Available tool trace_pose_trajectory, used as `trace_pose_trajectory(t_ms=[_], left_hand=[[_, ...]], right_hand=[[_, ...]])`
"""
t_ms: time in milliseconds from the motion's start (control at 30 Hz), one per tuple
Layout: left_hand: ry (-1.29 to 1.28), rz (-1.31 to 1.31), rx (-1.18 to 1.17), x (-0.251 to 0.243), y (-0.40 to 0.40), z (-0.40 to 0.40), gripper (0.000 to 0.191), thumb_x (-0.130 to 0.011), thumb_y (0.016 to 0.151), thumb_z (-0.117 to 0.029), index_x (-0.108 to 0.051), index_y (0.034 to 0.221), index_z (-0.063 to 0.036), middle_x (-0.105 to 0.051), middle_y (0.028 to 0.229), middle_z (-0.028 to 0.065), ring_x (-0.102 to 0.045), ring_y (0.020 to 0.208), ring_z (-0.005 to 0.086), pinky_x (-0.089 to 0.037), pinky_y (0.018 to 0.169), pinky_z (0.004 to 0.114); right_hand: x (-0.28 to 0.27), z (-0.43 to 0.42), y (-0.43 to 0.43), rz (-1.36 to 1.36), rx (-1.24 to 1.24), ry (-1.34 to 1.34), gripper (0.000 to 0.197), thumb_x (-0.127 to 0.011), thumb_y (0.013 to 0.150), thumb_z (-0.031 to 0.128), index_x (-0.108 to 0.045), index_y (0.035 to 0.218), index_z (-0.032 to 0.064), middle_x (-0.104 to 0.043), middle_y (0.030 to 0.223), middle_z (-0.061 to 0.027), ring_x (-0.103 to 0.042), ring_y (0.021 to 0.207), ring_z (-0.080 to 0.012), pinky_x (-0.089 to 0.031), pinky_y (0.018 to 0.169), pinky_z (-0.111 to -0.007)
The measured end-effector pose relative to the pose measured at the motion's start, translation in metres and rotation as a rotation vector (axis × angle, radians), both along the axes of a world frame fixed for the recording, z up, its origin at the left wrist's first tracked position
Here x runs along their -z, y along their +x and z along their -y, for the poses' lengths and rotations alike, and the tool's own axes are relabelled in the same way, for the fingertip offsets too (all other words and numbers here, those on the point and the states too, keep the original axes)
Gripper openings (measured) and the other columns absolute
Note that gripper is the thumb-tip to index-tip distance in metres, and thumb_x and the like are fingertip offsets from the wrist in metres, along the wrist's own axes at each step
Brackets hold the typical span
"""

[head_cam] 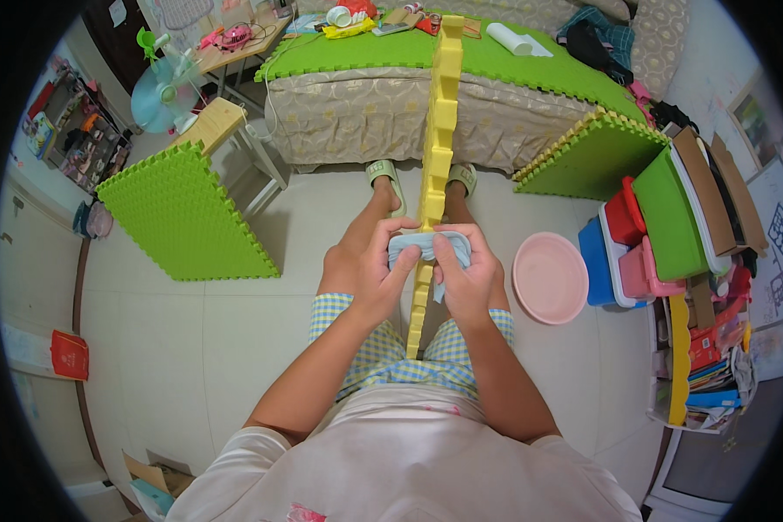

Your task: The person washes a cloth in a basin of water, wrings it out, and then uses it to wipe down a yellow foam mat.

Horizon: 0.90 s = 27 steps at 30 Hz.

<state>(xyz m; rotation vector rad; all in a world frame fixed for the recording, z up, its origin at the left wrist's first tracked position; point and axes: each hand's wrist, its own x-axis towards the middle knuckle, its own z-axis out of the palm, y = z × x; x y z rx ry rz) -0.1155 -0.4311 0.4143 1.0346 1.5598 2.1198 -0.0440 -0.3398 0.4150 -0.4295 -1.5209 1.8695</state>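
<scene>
My left hand and my right hand grip the two ends of a folded light blue cloth, thumbs on its near side. A short end of the cloth hangs below my right hand. Directly under the cloth, a yellow interlocking foam mat stands on edge between my legs, its toothed rim facing up. Whether the cloth touches that rim I cannot tell. The mat reaches from my shorts towards the bed.
A pink basin sits on the floor at right, beside stacked storage boxes. Green foam mats lean at left and right. Ahead is a bed topped with green matting. A fan stands near a wooden bench.
</scene>
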Motion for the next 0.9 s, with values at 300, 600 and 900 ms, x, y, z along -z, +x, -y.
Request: trace_pose_trajectory(t_ms=[300,600,900], left_hand=[[-0.056,0.054,0.005,0.015,0.001,0.003,0.018,-0.051,0.09,-0.017,-0.038,0.097,-0.0069,-0.042,0.078,-0.0023,-0.036,0.064,0.0025,-0.031,0.054,0.016],[-0.112,0.078,0.038,0.005,-0.01,-0.001,0.017,-0.053,0.088,-0.015,-0.041,0.094,-0.0041,-0.045,0.082,0.0013,-0.043,0.071,0.0062,-0.038,0.062,0.021],[-0.136,0.162,0.114,0.025,0.001,0.011,0.028,-0.05,0.09,-0.014,-0.038,0.113,-0.0045,-0.046,0.09,0.0011,-0.042,0.075,0.0049,-0.036,0.067,0.018]], right_hand=[[0.006,0.002,0.007,-0.025,-0.005,0.085,0.016,-0.061,0.082,0.01,-0.046,0.082,0.0034,-0.05,0.073,0.0012,-0.044,0.065,-0.0021,-0.038,0.055,-0.018],[-0.003,0.005,-0.001,-0.012,0.12,0.206,0.016,-0.061,0.082,0.009,-0.046,0.083,0.0033,-0.048,0.072,0.0014,-0.042,0.062,-0.0029,-0.037,0.052,-0.019],[0.019,0.003,0.013,0.035,0.028,0.156,0.016,-0.061,0.082,0.01,-0.046,0.083,0.0037,-0.047,0.072,0.0014,-0.042,0.063,-0.0034,-0.036,0.053,-0.018]])
